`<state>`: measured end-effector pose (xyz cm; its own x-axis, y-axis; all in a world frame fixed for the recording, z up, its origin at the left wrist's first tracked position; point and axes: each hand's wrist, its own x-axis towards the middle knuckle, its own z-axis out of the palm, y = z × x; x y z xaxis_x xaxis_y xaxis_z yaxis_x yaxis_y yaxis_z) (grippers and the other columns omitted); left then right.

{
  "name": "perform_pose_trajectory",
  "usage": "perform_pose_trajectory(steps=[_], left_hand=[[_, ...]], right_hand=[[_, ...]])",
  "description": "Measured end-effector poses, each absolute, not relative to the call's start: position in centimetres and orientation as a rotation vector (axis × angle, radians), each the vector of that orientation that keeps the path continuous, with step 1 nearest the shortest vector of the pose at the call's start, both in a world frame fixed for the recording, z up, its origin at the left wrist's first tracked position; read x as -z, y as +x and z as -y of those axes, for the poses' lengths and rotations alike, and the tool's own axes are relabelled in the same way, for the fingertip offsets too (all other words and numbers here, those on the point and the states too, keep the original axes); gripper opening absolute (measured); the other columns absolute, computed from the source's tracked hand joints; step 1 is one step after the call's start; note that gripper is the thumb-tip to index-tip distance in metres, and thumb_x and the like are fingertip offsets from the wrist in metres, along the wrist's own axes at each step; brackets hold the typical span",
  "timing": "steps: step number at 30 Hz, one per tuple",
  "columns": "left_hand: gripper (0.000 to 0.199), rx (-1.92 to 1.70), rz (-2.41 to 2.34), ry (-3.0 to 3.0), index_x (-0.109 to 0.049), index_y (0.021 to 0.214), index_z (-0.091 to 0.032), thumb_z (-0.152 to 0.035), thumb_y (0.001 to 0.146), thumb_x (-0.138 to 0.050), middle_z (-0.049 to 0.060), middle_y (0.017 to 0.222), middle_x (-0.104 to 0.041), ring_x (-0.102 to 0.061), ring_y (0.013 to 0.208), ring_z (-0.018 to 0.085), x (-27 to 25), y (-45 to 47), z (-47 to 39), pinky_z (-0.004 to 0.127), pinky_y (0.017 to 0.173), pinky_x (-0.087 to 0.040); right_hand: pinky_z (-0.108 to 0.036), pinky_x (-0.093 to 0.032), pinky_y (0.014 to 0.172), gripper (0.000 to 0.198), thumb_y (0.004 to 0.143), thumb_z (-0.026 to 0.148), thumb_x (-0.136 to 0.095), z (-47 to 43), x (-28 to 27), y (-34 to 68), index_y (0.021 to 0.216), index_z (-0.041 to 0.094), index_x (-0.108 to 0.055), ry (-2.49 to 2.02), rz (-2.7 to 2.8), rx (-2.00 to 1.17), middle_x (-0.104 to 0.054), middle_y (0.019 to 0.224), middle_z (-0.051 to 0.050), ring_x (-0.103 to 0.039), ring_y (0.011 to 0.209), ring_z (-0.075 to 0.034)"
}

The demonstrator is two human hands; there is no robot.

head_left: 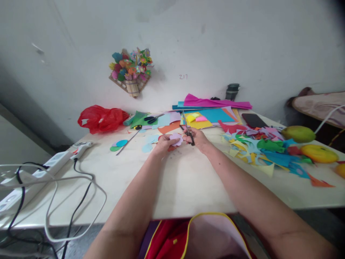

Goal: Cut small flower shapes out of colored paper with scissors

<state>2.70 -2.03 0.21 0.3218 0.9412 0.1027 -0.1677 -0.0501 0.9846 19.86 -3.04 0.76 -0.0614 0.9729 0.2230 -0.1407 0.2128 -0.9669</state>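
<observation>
In my left hand [163, 145], a lilac paper flower [175, 139] with a scalloped edge is pinched between thumb and fingers. My right hand [198, 138] is closed round the dark handles of a pair of scissors [184, 118], whose blades point up and away from me. The scissors are beside the flower; I cannot tell whether they touch it. Light blue paper circles [147, 148] lie just left of my left hand. Beyond both hands are sheets of coloured paper [212, 117], with yellow and pink pieces on top.
A heap of paper scraps [261, 147] spreads at the right, near a phone [254, 120] and mangoes [319, 153]. At the left are a red plastic bag [102, 118], a power strip [35, 180] with cables, and a glue gun [81, 148]. Second scissors [152, 119] lie behind.
</observation>
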Motion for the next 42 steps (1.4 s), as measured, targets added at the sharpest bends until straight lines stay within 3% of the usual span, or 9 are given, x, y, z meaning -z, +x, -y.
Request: perform_pose_trajectory(steps=[4, 11, 20, 25, 42], left_hand=[[0.031, -1.108, -0.792, 1.262, -0.065, 0.061, -0.011, -0.034, 0.052, -0.083, 0.003, 0.057, -0.061, -0.052, 0.048, 0.009, -0.3, 2.7, 2.1, 0.021, 0.045, -0.038], [0.040, -1.162, -0.748, 1.214, -0.065, 0.080, -0.013, -0.039, 0.055, -0.081, 0.003, 0.071, -0.068, -0.057, 0.047, 0.010, -0.4, 2.6, 2.0, 0.022, 0.047, -0.045], [0.042, -1.245, -0.774, 1.127, -0.066, 0.079, -0.010, -0.038, 0.052, -0.083, 0.006, 0.071, -0.068, -0.062, 0.057, 0.013, -0.3, 2.5, 1.5, 0.026, 0.057, -0.052], [0.037, -1.310, -0.753, 1.103, -0.069, 0.077, -0.008, -0.032, 0.052, -0.083, 0.008, 0.073, -0.070, -0.064, 0.065, 0.014, 0.0, 2.4, 1.1, 0.025, 0.066, -0.051], [0.031, -1.350, -0.734, 1.021, -0.069, 0.072, -0.008, -0.023, 0.049, -0.083, 0.009, 0.071, -0.070, -0.065, 0.065, 0.015, -0.2, 2.7, 1.2, 0.027, 0.067, -0.049]], right_hand=[[-0.024, -0.043, 0.047, 0.042, 0.048, 0.023, -0.081, 3.2, -0.9, 19.8, 0.083, 0.018, -0.059, -0.927, 1.276, -1.170, -0.062, 0.060, 0.004, -0.053, 0.044, -0.009], [-0.019, -0.035, 0.039, 0.037, 0.059, 0.026, -0.078, 3.3, -0.9, 20.7, 0.090, 0.017, -0.060, -1.009, 1.451, -1.255, -0.062, 0.057, 0.003, -0.056, 0.045, -0.011], [-0.016, -0.029, 0.032, 0.029, 0.072, 0.037, -0.071, 3.9, -1.2, 21.1, 0.086, 0.014, -0.061, -1.017, 1.663, -1.326, -0.063, 0.058, -0.001, -0.055, 0.042, -0.009], [-0.016, -0.030, 0.030, 0.030, 0.073, 0.041, -0.071, 3.9, -1.2, 21.1, 0.079, 0.014, -0.060, -1.028, 1.688, -1.322, -0.063, 0.057, -0.001, -0.054, 0.040, -0.009], [-0.017, -0.027, 0.030, 0.026, 0.074, 0.040, -0.069, 3.5, -0.6, 20.8, 0.078, 0.016, -0.058, -1.100, 1.711, -1.278, -0.057, 0.052, 0.002, -0.049, 0.037, -0.008]])
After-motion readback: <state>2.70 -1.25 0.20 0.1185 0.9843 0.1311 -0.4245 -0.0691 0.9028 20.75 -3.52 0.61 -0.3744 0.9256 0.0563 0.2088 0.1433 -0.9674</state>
